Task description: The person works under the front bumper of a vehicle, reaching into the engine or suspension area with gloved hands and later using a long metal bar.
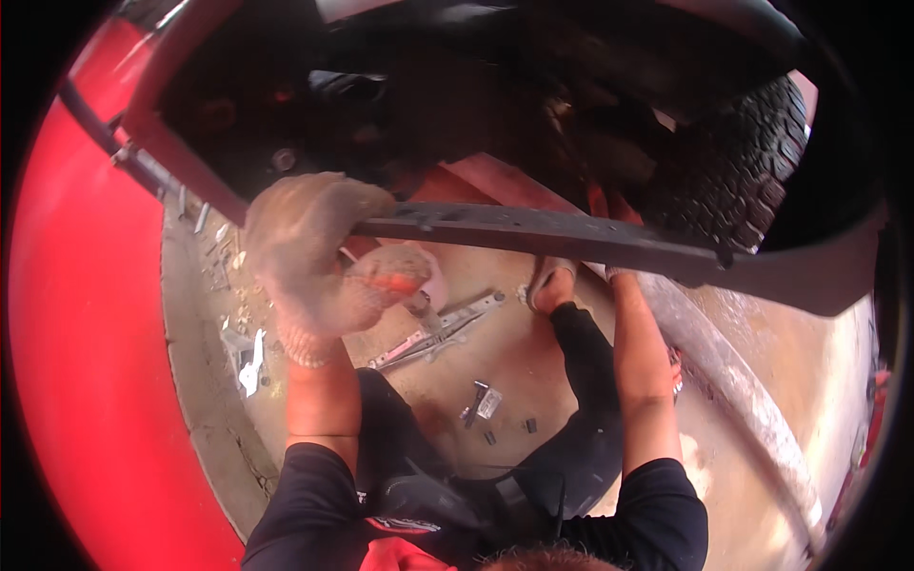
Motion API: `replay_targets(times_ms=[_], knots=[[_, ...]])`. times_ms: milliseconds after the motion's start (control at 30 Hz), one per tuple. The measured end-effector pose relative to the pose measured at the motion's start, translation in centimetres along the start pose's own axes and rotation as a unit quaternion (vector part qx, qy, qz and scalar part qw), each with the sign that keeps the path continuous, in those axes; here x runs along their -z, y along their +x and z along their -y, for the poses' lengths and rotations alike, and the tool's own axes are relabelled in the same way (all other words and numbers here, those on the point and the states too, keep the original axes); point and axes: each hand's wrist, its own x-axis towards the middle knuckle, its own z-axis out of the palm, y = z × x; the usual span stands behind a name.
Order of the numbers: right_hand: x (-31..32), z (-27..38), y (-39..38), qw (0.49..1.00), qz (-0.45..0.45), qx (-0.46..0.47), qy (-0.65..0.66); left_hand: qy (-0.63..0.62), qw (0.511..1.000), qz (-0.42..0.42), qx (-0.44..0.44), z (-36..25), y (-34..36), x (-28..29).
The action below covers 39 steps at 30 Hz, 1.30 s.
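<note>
The dark bar [543, 231], located above the concrete floor [519, 333], is judged stiff and fairly heavy, best gripped toward both ends; the gloved left hand [309, 252] is curled, fingers around its left stretch; the right hand's [614, 206] finger state, behind it, cannot be told.

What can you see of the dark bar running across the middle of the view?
The dark bar is long, narrow and near-black, matt like plastic or painted metal, with small marks along its upper face. It slopes slightly down to the right in the picture, widening into a deeper panel near the knobbly tyre. The gloved left hand curls over its left end, hiding where that finishes. The right forearm reaches behind it; whether that hand touches it is unclear.
</note>
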Motion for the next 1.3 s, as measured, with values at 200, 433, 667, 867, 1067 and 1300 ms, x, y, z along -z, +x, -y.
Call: replay_targets(times_ms=[200,433,667,867,1067,1300], knots=[[-10.0,-1.0,0.2,0.991,-0.002,0.031,0.132,0.012,0.998,-0.003,-0.055,-0.5,0.6,-0.2],[-7.8,0.9,-0.7,0.988,0.023,0.120,-0.092,0.006,0.997,-0.006,-0.077,0.1,1.0,-0.4],[1.5,-1.4,0.4,0.960,-0.026,0.190,-0.206,0.015,0.995,-0.045,-0.082,0.1,1.0,-0.8],[13.1,-1.6,4.9,0.907,-0.091,0.376,-0.169,0.018,0.993,-0.078,-0.084,0.0,1.1,-1.7],[21.3,9.6,3.7,0.917,-0.023,0.293,-0.268,0.004,0.993,-0.093,-0.079,0.4,1.0,-1.8],[22.6,17.8,2.5,0.895,0.084,0.174,-0.402,0.004,0.992,-0.097,-0.076,0.1,0.9,-1.8]])
